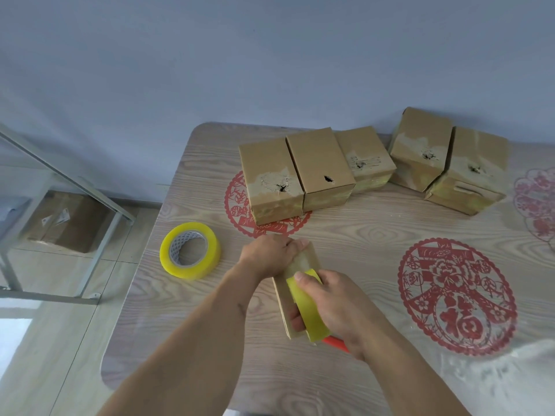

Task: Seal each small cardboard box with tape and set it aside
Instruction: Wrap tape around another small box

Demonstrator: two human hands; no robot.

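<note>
The box point(297, 283) stands on the counter point(360, 235) between the hands. The right hand point(336, 304), nearest, grips a yellow tape roll point(306, 307) pressed on the box; something red point(336, 343) shows beneath, perhaps a cutter. The left hand point(270, 253) clasps the box's far end. Left of the box lies a spare roll point(190, 250); beyond it, five boxes point(318, 172).

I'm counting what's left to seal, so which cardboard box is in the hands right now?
The box at the near table edge, gripped by both hands; the five other boxes stand untouched along the far side.
</note>
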